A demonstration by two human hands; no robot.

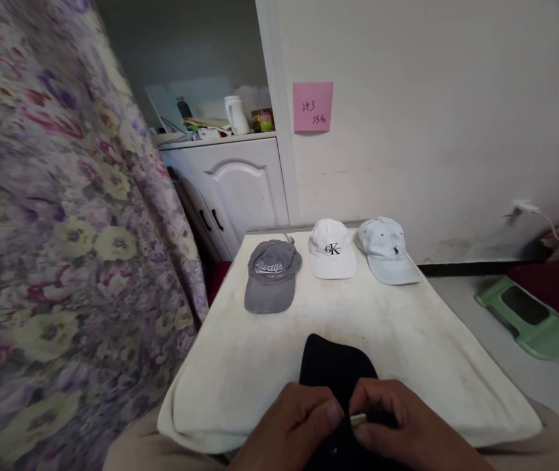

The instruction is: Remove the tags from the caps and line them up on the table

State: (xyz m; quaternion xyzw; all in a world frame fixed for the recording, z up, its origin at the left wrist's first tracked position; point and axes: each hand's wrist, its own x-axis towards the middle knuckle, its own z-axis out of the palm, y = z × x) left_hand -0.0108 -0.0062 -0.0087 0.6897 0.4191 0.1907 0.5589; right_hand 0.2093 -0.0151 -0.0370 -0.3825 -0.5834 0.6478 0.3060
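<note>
A black cap [338,360] lies at the near edge of the table, partly covered by my hands. My left hand [303,415] is closed on the cap, its thumb and fingers pinched together. My right hand [401,418] is closed at the cap's right side, and a small, pale, shiny piece [358,419] shows between its thumb and forefinger. Whether that piece is a strap buckle I cannot tell. Farther back sit a grey cap [272,291] with white lettering, a white cap [332,252] with black letters, and a light blue cap [388,248] with a small dark emblem.
A white cloth [240,373] covers the table, which stands against the wall. Floral curtains [87,248] hang close on the left. Behind is a white cabinet [240,190] with a jug [237,116] on top. A green stool [529,314] stands on the floor at right.
</note>
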